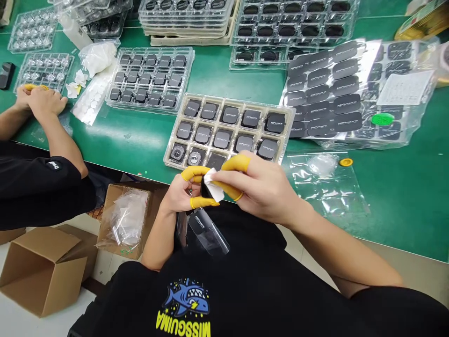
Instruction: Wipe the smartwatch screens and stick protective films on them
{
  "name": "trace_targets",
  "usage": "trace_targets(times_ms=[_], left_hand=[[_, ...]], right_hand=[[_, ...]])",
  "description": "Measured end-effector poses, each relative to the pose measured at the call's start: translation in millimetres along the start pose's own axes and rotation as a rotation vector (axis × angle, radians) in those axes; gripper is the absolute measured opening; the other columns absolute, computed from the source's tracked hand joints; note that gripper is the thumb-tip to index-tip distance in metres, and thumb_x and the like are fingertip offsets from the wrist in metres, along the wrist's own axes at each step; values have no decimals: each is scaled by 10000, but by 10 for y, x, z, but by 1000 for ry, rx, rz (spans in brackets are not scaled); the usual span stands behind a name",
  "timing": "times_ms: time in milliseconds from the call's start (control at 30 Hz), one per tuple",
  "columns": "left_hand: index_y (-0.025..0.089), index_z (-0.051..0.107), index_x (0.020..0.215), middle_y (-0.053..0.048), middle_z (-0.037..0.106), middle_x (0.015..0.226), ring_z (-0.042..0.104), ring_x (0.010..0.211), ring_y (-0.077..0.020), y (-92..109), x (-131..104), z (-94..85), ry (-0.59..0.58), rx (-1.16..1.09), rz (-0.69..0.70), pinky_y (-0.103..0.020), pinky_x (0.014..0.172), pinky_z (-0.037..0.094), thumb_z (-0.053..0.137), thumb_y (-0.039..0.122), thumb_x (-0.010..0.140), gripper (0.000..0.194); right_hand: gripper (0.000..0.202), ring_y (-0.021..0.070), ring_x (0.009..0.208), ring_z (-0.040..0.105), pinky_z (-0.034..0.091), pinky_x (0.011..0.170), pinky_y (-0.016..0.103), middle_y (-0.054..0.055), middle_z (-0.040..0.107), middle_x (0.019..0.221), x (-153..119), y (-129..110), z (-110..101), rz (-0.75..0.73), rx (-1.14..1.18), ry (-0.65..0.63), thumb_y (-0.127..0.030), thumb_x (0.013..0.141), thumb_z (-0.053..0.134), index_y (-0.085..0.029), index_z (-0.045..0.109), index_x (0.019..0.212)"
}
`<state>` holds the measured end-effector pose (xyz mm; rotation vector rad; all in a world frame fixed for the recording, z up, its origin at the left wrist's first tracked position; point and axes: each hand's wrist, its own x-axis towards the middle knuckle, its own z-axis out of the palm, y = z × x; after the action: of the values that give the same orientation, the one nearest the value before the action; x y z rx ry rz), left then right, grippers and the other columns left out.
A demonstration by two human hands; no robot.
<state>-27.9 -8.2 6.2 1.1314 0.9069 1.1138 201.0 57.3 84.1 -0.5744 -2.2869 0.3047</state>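
Observation:
My left hand (178,194), with yellow finger cots on it, is closed around a dark square watch body (204,190) held on edge above my lap. Between the fingers of my right hand (268,187), also in yellow finger cots, is a white wiping cloth (215,188) pressed against the watch's face. The cloth and fingers hide most of the watch. Below my left hand hangs a clear film with a dark printed label (206,229); what holds it up is hidden. Just beyond both hands lies a tray (170,154) of square watches, most with dark printed covers, two showing their sensor backs.
Another watch tray (192,70) lies behind at left, with stacked trays at the back. Label sheets (326,89) and a clear bag (326,187) with a yellow finger cot (346,162) are at right. A co-worker's hands (44,100) rest at far left; cardboard boxes (42,271) stand below.

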Motion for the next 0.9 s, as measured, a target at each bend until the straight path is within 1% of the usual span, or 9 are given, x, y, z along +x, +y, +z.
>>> trace_targets(times_ms=[133,233,300,400,467,533,733,800,900], left_hand=[[215,774,1295,5,740,829,680,647,-127,-50,20,-56,2,45,11,-237,614,547,1111,617,559,904],[220,789,1264,25,710,773,680,617,-126,-48,-8,-86,8,50,30,-233,583,547,1125,583,545,872],[235,791,1249,28,707,776,691,609,-129,-12,-52,-92,41,45,32,-236,570,557,1121,563,573,821],[252,790,1254,12,726,813,727,637,-155,57,-111,-75,68,39,21,-258,570,582,1115,547,597,791],[252,792,1259,6,732,821,726,639,-157,82,-121,-51,65,36,18,-260,561,576,1116,547,595,795],[248,792,1261,7,734,823,707,633,-147,77,-103,-28,59,36,19,-252,556,562,1111,566,595,804],[215,778,1215,41,676,744,597,569,-91,-19,-4,-55,12,71,54,-201,519,475,1091,655,571,840],[199,776,1188,65,619,690,534,525,-68,-45,-1,-88,11,100,65,-190,491,432,1094,658,561,839],[198,776,1199,80,606,688,506,490,-53,-57,-42,-122,48,99,70,-188,478,424,1101,631,571,829]], right_hand=[[234,180,783,567,385,637,308,23,671,838,88,8,-14,-168,68,-142,-106,1104,568,-225,770,1105],[312,192,772,575,370,621,326,28,654,819,84,102,-232,-223,13,-348,-39,1077,498,-214,752,1033],[329,206,770,599,379,616,342,53,680,851,46,190,-411,-195,-79,-424,-17,1062,478,-208,745,1033],[250,221,831,658,404,606,348,77,757,991,-14,259,-571,-113,-126,-287,-81,1074,571,-237,746,1164],[250,216,870,676,433,620,342,66,777,1059,-23,222,-554,-65,-72,-157,-123,1062,662,-272,734,1249],[267,206,867,671,446,642,335,54,772,1044,6,134,-446,-28,-24,-96,-124,1052,689,-284,736,1260],[214,190,818,600,404,651,313,46,710,902,165,-48,-55,-119,27,-171,-114,1096,579,-215,767,1111],[221,191,804,582,385,636,311,30,672,845,170,-9,-60,-180,66,-238,-137,1116,559,-216,761,1072],[246,197,780,593,370,619,328,32,671,835,100,129,-234,-190,26,-412,-97,1092,540,-218,751,1058]])
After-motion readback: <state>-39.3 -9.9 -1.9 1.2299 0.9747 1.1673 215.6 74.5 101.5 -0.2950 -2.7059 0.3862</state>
